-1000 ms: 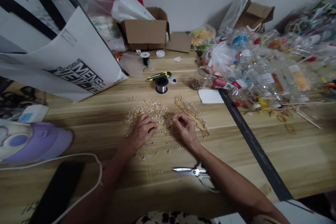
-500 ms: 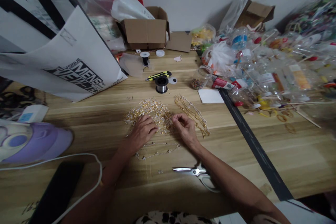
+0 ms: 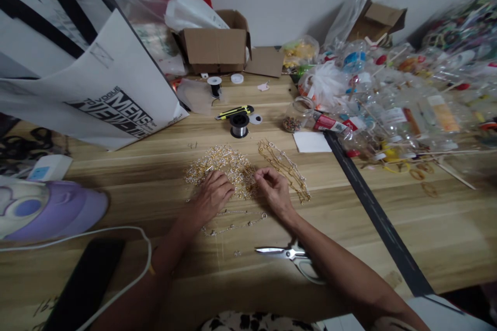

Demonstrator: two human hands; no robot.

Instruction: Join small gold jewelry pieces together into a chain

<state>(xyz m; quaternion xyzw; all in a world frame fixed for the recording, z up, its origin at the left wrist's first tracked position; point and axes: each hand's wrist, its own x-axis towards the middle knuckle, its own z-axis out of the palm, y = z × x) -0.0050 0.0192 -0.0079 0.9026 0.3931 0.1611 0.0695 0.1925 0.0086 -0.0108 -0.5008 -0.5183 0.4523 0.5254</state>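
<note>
A heap of small gold chain pieces (image 3: pixel 223 163) lies on the wooden table (image 3: pixel 155 181). My left hand (image 3: pixel 212 195) rests on the near edge of the heap with its fingers curled into the pieces. My right hand (image 3: pixel 275 190) sits beside it on the right, fingertips pinched together at the heap's edge; what they pinch is too small to name. Longer gold chains (image 3: pixel 285 168) lie laid out just right of my right hand. Thin silver chains (image 3: pixel 233 225) lie on the table below both hands.
Scissors (image 3: pixel 289 256) lie by my right forearm. A wire spool (image 3: pixel 238 125), a yellow utility knife (image 3: pixel 234 111) and a bead jar (image 3: pixel 295 116) stand behind the heap. A paper bag (image 3: pixel 97 77), cardboard box (image 3: pixel 215 44), purple cap (image 3: pixel 42 209), phone (image 3: pixel 83 284) and bottle clutter (image 3: pixel 407 108) surround the spot.
My left hand has shifted slightly right and forward into the heap. My right hand has hardly moved.
</note>
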